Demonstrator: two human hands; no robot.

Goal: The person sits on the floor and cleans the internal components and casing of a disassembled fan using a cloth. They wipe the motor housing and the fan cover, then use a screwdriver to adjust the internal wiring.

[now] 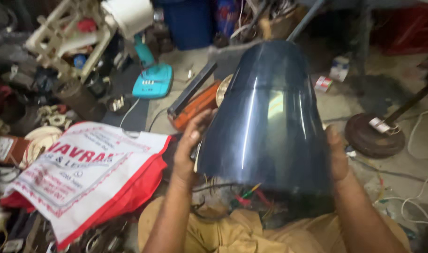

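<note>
Two hands: both hold one dark cone-shaped cover (270,122), raised above the lap in the middle of the view.
Left hand (188,150): pressed flat on the cover's left side, fingers spread upward, grip clamped on the cover.
Right hand (338,159): pressed on the cover's right edge, mostly hidden behind it, grip clamped on the cover.
Cover: glossy, narrow end far, wide end near, tilted away.
Wires (244,194): coloured, showing just under the cover's near rim.
Bag (87,173): white and red, lying left of the left hand.
Fan base (153,79): turquoise, far left on the floor.
Round stand (371,136): rusty, right of the cover, on the floor.
Orange box (197,107): behind the left hand.
</note>
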